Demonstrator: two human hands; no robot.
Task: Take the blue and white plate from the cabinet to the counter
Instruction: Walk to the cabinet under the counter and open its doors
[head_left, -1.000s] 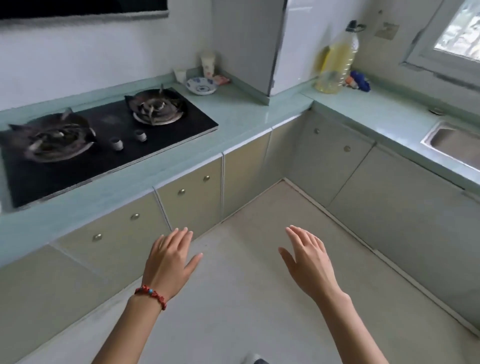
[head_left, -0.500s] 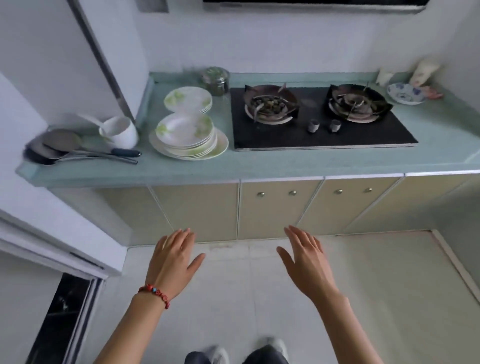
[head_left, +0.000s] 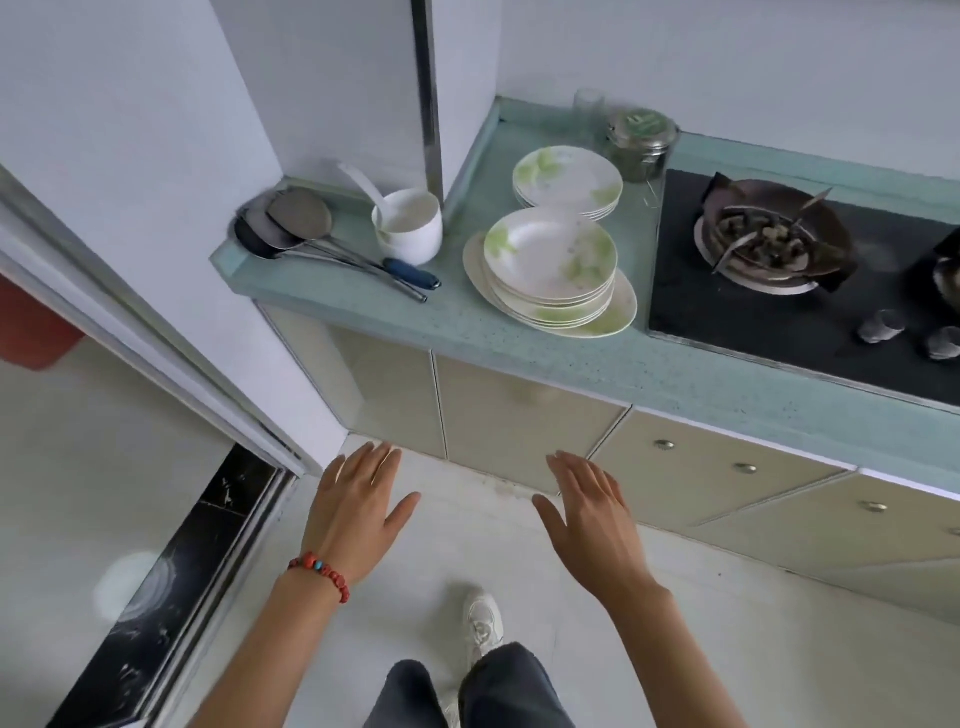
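Nearest the camera, a white shoe (head_left: 482, 623) and dark trouser legs (head_left: 467, 691) stand on the pale floor (head_left: 753, 649). Above them both hands hang in the air, palms down, fingers spread flat and holding nothing: the left hand (head_left: 353, 512), with a red bead bracelet (head_left: 321, 569) at its wrist, lies near the foot of a white door frame (head_left: 156, 358), and the right hand (head_left: 589, 512) sits well apart from it to the right. Just beyond the fingertips run the beige cabinet doors (head_left: 519, 415) under the counter, all closed, with small round metal knobs (head_left: 664, 444) on the ones to the right. Farther on, the pale green counter (head_left: 519, 343) carries a stack of white plates with green leaf prints (head_left: 550, 265), a second, smaller stack (head_left: 567, 179) behind it, a white mug (head_left: 410, 228) with a ladle in it to the left, and several long-handled utensils (head_left: 311, 228) lying at the left end. To the right a black hob (head_left: 779, 306) holds a dark burner (head_left: 774, 236); a lidded metal tin (head_left: 641, 140) stands at the far edge by the wall. The blue and white plate is nowhere in view, so its place relative to the hands cannot be told.
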